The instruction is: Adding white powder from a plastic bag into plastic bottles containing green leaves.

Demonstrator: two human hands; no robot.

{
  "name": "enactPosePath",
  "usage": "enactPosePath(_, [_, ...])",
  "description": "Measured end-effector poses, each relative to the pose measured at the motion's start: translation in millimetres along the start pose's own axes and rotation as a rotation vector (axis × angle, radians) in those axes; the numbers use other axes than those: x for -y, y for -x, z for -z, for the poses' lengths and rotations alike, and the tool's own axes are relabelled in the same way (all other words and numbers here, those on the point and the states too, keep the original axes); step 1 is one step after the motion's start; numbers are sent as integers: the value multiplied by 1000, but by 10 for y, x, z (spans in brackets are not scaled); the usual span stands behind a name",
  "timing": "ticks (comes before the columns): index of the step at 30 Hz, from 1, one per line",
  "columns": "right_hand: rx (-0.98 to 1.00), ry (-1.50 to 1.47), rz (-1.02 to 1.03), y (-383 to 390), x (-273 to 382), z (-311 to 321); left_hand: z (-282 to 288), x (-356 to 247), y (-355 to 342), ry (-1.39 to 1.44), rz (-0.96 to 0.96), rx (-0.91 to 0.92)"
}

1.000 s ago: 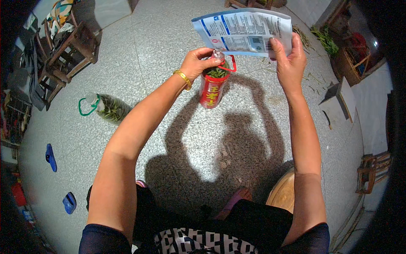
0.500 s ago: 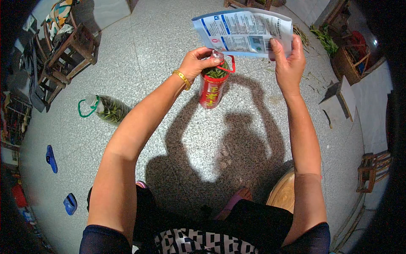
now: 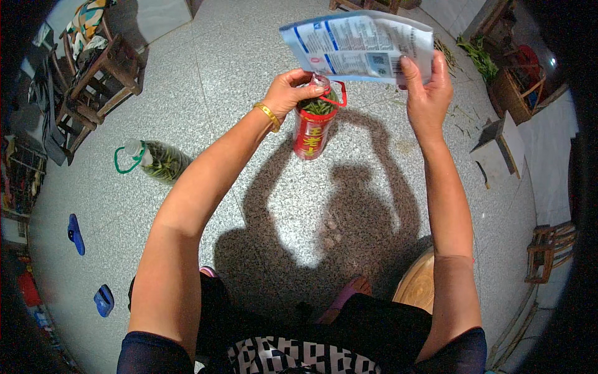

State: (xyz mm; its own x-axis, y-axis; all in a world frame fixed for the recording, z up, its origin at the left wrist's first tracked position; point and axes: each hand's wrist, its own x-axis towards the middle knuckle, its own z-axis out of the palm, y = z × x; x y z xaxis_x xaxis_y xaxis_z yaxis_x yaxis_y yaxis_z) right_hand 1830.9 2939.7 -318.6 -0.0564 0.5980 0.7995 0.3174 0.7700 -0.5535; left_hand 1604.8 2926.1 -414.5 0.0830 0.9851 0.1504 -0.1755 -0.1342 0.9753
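Observation:
A clear plastic bottle with a red label and a red loop handle stands upright on the floor, with green leafy pieces inside. My left hand, a yellow bracelet at its wrist, is closed around the bottle's neck. My right hand pinches the right end of a white and blue printed plastic pouch. The pouch slants above the bottle, its lower left edge close to the mouth. Whether anything is coming out of it, I cannot tell.
Left of my left forearm, another clear bottle with a green handle lies tilted. Wooden chairs stand at the far left. Blue slippers lie at the left. A round wooden piece is by my right leg; a basket sits far right.
My right hand has moved slightly to the right and up, and the pouch has shifted with it. My left hand and the bottle have stayed in place.

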Motion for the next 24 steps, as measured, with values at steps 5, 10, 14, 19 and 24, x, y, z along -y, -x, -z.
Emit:
enactPosePath(5, [2,55,24,23,15,-22,11,27,-2,25,12,-20])
enactPosePath(10, [38,114,19,8,15,7,10,19,-1,42,36,-7])
enactPosePath(14, [-4,57,64,13,-25,-2,21,35,-26,38,24,11])
enactPosePath(19, [-11,116,93,20,-1,-3,1,5,0,43,32,-2])
enactPosePath(24, [3,136,72,14,38,10,9,9,-3,20,18,1])
